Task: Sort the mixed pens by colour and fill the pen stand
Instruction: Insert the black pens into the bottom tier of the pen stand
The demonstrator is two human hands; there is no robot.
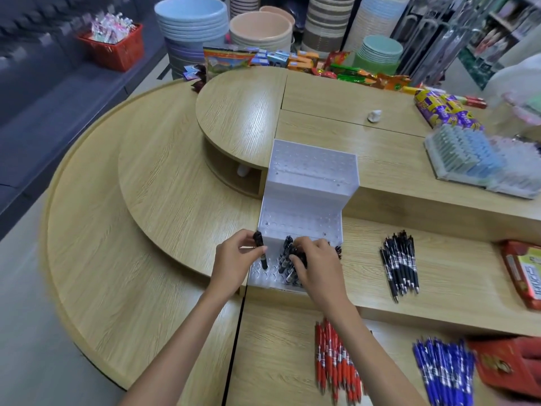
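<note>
A clear stepped pen stand (310, 183) with rows of holes stands on the wooden counter. My left hand (235, 259) pinches one black pen (260, 249) upright, its tip at a hole in the lowest tier's left side. My right hand (317, 265) rests over a cluster of black pens (285, 256) standing in that same tier, fingers closed around some of them. A loose pile of black pens (399, 262) lies to the right of the stand. Red pens (336, 361) and blue pens (442, 370) lie in separate piles on the lowest counter level.
A red box (524, 273) sits at the right edge and another red carton (509, 364) by the blue pens. A filled pen display (480, 162) stands on the upper level. Snack packets (445, 108) and stacked basins (193, 22) line the back.
</note>
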